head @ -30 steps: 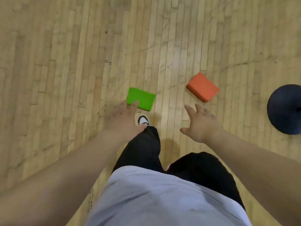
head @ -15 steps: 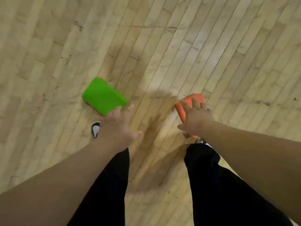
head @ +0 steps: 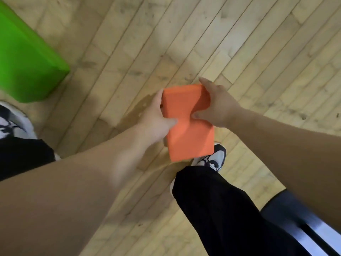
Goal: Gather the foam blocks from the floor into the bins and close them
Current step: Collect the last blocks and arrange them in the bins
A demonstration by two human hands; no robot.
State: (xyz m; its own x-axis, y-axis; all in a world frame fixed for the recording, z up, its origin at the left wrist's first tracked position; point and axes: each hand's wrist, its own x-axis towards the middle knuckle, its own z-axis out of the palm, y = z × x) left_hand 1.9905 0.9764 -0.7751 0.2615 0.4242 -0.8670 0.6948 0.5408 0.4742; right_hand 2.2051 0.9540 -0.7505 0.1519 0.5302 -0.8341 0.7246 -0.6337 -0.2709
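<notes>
A: Orange foam block (head: 188, 126) is gripped from both sides. The left hand (head: 156, 119) is curled on its left edge and the right hand (head: 219, 106) on its right. Open floor (head: 184, 34) is seen beyond.

B: Noted. Green foam block (head: 24, 58) lies far left, well apart. Half a second ago the orange block was reached by the right hand alone.

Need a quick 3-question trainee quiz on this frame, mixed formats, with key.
1. True or false: the green foam block lies on the wooden floor, touched by neither hand.
2. Of the left hand and right hand, which grips the orange foam block? A) left only B) right only C) both
3. Fill in: the person's trousers are ___.
Key: 1 true; 2 C; 3 black.
</notes>
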